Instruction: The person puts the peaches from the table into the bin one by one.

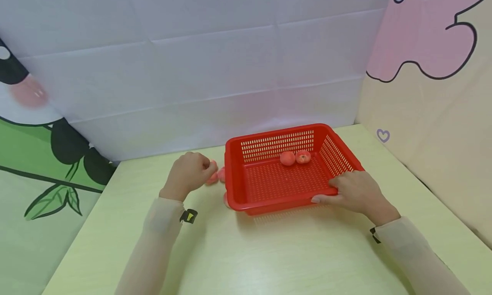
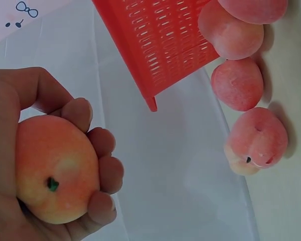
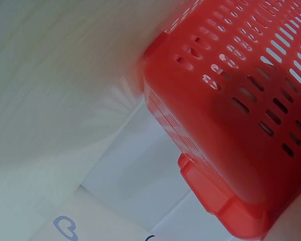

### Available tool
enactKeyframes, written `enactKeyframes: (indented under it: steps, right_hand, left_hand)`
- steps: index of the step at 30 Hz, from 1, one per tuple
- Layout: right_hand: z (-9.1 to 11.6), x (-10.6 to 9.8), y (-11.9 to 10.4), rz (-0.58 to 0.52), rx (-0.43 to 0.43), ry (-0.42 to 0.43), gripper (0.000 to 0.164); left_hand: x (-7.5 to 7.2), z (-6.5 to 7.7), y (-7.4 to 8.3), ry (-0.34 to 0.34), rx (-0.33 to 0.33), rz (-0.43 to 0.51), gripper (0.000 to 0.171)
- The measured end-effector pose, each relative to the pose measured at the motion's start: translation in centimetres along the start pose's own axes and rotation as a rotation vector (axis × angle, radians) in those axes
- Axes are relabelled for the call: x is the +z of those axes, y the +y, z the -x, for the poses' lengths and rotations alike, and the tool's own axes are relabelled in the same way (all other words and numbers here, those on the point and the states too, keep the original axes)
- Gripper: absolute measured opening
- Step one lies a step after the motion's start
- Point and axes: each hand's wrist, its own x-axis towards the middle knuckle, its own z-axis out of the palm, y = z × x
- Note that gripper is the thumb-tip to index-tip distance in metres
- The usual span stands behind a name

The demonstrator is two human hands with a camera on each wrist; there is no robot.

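Note:
My left hand (image 1: 188,174) is raised above the table, left of a red plastic basket (image 1: 237,182). In the left wrist view its fingers curl round a peach (image 2: 57,163) with a small green stem. At the basket's near right corner, my right hand (image 1: 355,190) grips the rim, thumb on the near side. Two peaches, one (image 1: 287,158) beside another (image 1: 303,156), lie inside the basket toward the back. Several more, such as this peach (image 2: 237,84), rest on the table along the basket's left side. Only a sliver of the right hand shows in the right wrist view.
The pale wooden table (image 1: 269,256) runs up to a white cloth backdrop (image 1: 215,68). A cream side panel (image 1: 430,128) with printed drawings borders the right side. Printed cherries and leaves (image 1: 55,201) decorate the left panel.

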Motion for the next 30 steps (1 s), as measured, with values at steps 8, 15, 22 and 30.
enactKeyframes:
  steps: [8,15,22,30]
  right_hand:
    - [-0.1,-0.2,-0.1,0.004,-0.003,-0.006,0.063]
    - [0.0,-0.2,0.0,0.004,-0.004,-0.006,0.062]
    - [0.1,-0.3,0.0,0.005,0.0,-0.008,0.063]
    - [0.0,-0.2,0.0,0.001,-0.004,-0.008,0.066]
  left_hand:
    - [-0.4,-0.4,0.5,-0.001,0.016,0.007,0.038]
    - [-0.9,-0.7,1.1,0.0,0.017,-0.005,0.038]
    - [-1.5,-1.1,2.0,0.028,0.042,-0.012,0.036]
    - [-1.9,-1.2,2.7,0.001,0.04,-0.023,0.038]
